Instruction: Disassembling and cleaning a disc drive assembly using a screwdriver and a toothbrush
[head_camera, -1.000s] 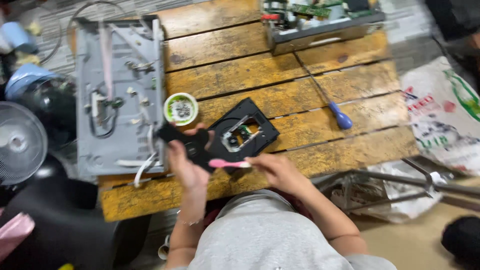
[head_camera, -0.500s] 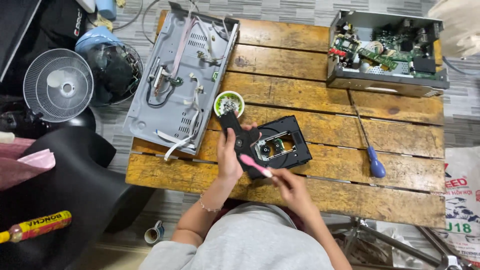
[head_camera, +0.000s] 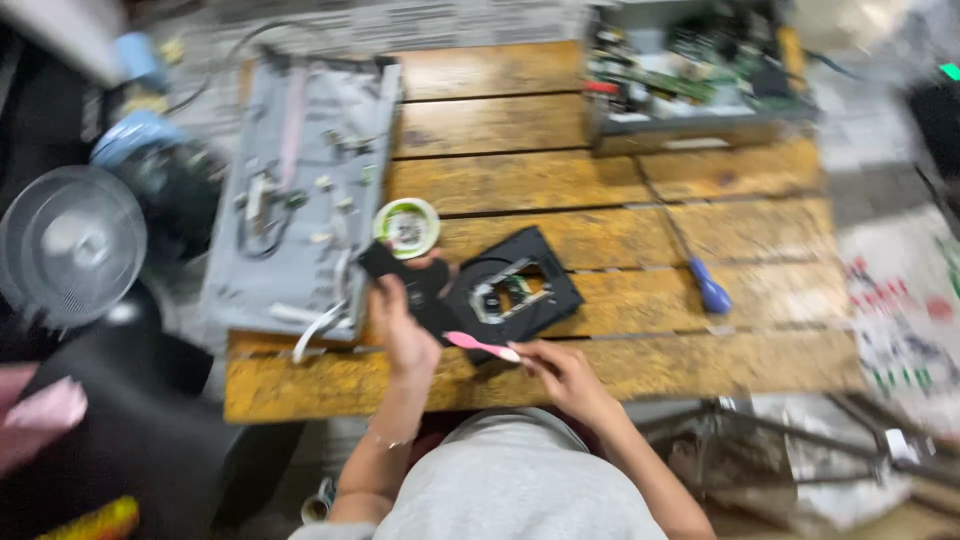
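Left hand (head_camera: 403, 325) clamped its grip on a flat black part (head_camera: 405, 283); right hand (head_camera: 563, 372) pinched a pink tool (head_camera: 481, 346), tip beside the black drive frame (head_camera: 520, 295) on the counter (head_camera: 640, 365).

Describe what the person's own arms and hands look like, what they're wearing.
Both forearms are bare, with no gloves on the left hand or the right hand. A thin bracelet circles the left wrist. The right wrist shows nothing worn. A light grey top covers the torso; its sleeves end above the forearms. The picture is blurred, so finer detail is unclear.
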